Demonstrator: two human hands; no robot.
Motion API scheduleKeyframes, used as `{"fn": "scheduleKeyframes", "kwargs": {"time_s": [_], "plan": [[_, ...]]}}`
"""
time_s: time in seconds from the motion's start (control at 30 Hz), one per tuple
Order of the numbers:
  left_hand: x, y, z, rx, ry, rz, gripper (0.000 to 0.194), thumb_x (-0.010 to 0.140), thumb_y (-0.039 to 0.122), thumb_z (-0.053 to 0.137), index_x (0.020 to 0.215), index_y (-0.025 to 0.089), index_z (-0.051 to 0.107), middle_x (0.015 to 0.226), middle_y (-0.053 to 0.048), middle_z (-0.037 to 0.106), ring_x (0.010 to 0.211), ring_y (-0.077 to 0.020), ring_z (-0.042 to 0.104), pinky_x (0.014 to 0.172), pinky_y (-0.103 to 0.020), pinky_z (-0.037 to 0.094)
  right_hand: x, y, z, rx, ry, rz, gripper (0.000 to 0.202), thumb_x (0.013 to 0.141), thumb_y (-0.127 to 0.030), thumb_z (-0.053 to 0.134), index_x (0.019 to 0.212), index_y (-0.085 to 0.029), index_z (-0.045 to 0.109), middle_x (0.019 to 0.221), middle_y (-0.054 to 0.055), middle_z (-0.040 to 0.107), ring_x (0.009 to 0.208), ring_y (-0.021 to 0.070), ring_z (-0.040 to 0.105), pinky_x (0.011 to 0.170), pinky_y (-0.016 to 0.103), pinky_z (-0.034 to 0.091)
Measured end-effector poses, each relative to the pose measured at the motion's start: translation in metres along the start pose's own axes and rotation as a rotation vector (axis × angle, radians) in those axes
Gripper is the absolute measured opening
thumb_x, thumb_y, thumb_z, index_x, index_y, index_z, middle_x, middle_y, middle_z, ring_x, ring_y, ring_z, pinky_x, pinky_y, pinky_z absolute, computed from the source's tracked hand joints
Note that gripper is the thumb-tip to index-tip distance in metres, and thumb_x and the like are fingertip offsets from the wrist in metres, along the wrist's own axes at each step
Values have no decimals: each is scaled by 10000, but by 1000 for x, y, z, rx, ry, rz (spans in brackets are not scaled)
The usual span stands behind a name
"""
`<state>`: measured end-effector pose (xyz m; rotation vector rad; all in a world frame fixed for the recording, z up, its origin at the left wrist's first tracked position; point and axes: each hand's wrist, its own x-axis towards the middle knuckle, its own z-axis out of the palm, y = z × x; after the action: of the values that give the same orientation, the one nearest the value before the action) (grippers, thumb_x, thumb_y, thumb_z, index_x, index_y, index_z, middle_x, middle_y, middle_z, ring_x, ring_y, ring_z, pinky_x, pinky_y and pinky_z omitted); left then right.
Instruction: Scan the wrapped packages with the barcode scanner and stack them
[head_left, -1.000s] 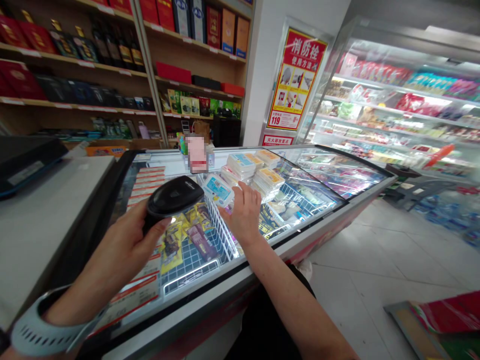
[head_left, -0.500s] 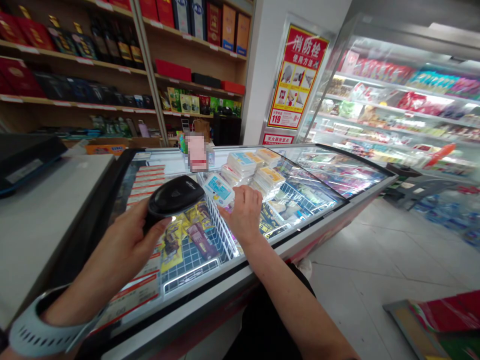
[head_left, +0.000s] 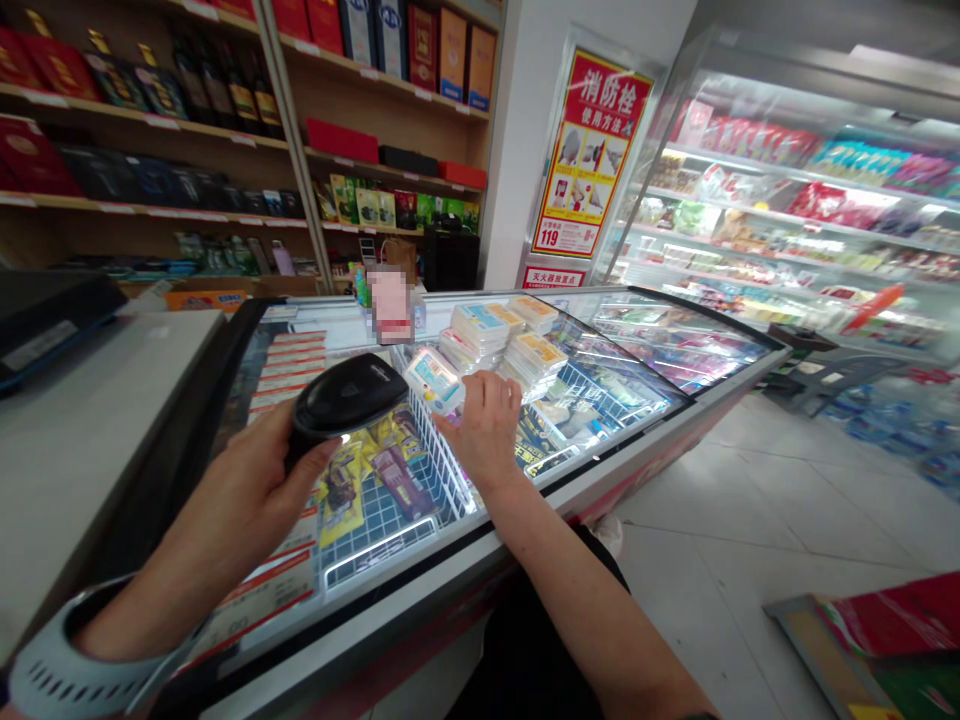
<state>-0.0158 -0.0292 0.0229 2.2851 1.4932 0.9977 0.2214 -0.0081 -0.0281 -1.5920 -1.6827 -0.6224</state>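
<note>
My left hand [head_left: 259, 470] is wrapped round the handle of a black barcode scanner [head_left: 352, 392], whose head points right. A clear plastic box with a blue and white label [head_left: 433, 378] is gripped by my right hand [head_left: 487, 425], close in front of the scanner. Both hands are above the glass top of a chest freezer [head_left: 559, 492]. Stacks of similar boxes [head_left: 480, 330] with blue or orange labels stand just beyond my right hand. Under the glass, wire baskets hold yellow packets [head_left: 343, 495] and a purple packet [head_left: 401, 480].
A grey counter [head_left: 97, 400] with a black device [head_left: 56, 320] on it is at the left. Shelves of bottles and boxes [head_left: 341, 140] stand behind the freezer. A lit open fridge [head_left: 810, 200] is at the right, with a low display stand [head_left: 885, 640] nearer on the floor.
The box in my right hand has tilted slightly, and its label shows a little differently. The scanner stays in my left hand; the view has shifted very slightly.
</note>
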Motion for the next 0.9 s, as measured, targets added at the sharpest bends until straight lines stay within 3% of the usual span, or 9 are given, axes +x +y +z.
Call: {"fn": "scheduleKeyframes", "kwargs": {"time_s": [0.3,0.6,0.9], "plan": [[1,2,-1,7,27,21,441,867,516,474,1178,216,561,1041,-61,677,904,-275,636,870,-386,471,-1,-1,2,0,34,-21,475,870,-484,682,1159,-134,542,1179,165,616,1151,288,538,1124,524,298],[-1,5,-2,96,37,90,323,885,487,435,1007,214,556,928,-73,641,899,-294,619,826,-415,450,-1,-1,2,13,22,-14,475,841,-400,732,1183,-138,532,1233,170,604,1199,289,533,1150,542,269],[-2,3,0,132,28,86,335,888,495,422,1010,208,546,934,-84,635,890,-299,612,789,-415,444,-2,-1,3,15,56,-35,435,867,-401,701,1185,-152,537,1241,170,610,1209,298,535,1155,553,268]]}}
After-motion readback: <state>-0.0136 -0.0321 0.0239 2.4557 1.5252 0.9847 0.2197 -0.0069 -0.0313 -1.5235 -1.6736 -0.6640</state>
